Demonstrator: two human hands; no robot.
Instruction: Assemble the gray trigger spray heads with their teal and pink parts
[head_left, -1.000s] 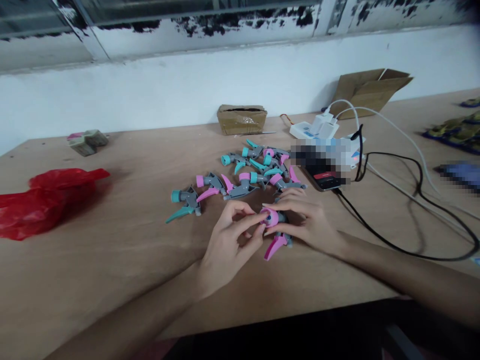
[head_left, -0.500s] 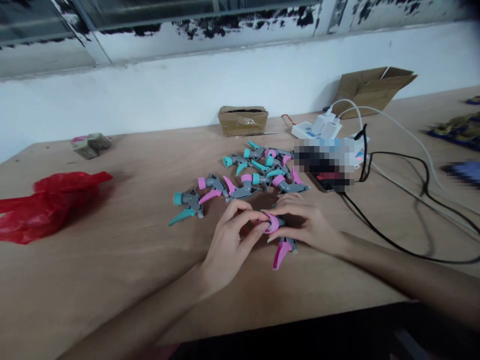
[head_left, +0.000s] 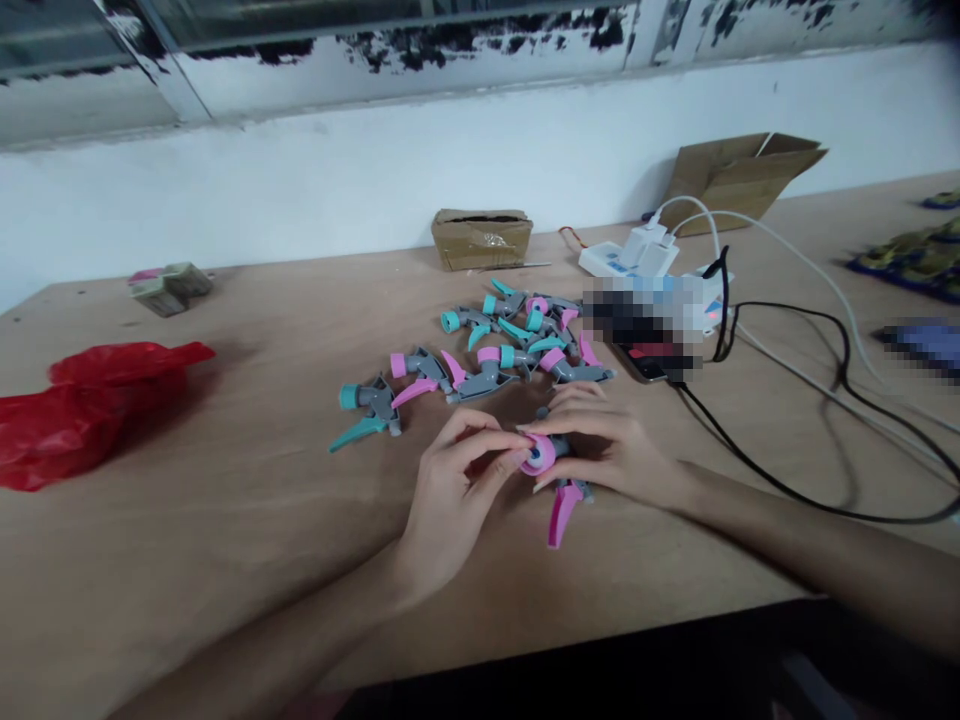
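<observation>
My right hand [head_left: 600,435] grips a grey trigger spray head with a pink collar [head_left: 540,456] and a pink trigger [head_left: 562,515], just above the table near its front. The collar's opening faces left, with a small dark blue spot inside it. Thumb and forefinger of my left hand [head_left: 457,490] are pinched together right at that opening; whatever they hold is too small or hidden to make out. Beyond the hands lie several more spray heads [head_left: 487,370], with turquoise or pink collars and triggers. One turquoise-collared spray head [head_left: 371,402] lies at the left end of the group.
A red plastic bag [head_left: 112,400] lies at the left, below a small block-like bundle [head_left: 171,290]. Along the wall stand a small cardboard box [head_left: 482,242] and an open carton [head_left: 742,180]. A power strip [head_left: 600,260], a phone [head_left: 652,365] and cables [head_left: 787,490] occupy the right.
My left fingertips have drawn back slightly from the pink collar, so its opening and the dark blue spot now show. My right hand keeps its hold; the camera view has shifted slightly.
</observation>
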